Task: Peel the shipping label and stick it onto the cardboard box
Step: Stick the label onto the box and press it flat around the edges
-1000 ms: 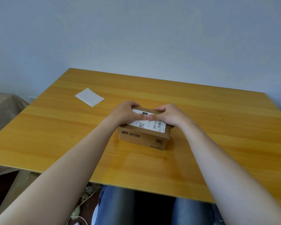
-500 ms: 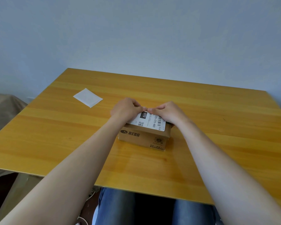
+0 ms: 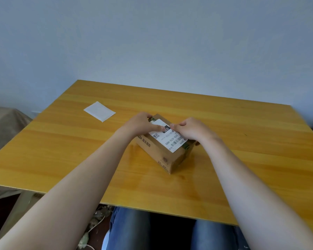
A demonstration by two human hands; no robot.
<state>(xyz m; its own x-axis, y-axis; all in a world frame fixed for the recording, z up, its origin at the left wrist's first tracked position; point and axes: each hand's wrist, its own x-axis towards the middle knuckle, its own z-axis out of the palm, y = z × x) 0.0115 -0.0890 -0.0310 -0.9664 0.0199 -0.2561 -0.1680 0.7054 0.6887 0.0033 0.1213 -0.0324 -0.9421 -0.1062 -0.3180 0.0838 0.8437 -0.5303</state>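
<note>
A small brown cardboard box (image 3: 163, 156) sits near the middle of the wooden table (image 3: 242, 159), turned so one corner points toward me. A white shipping label (image 3: 167, 138) with black print and barcodes lies flat on its top. My left hand (image 3: 140, 123) grips the box's far left side, its thumb pressing on the label. My right hand (image 3: 190, 129) rests on the box's right side with its fingertips on the label's edge. The two hands hide the far part of the box top.
A blank white backing sheet (image 3: 99, 111) lies on the table at the far left. A plain wall stands behind the table. A cloth-covered object (image 3: 2, 127) sits off the left edge. My legs in jeans (image 3: 130, 230) are under the near edge.
The box has turned on the table, so a corner now faces me. Both hands stayed on it, pressing the label.
</note>
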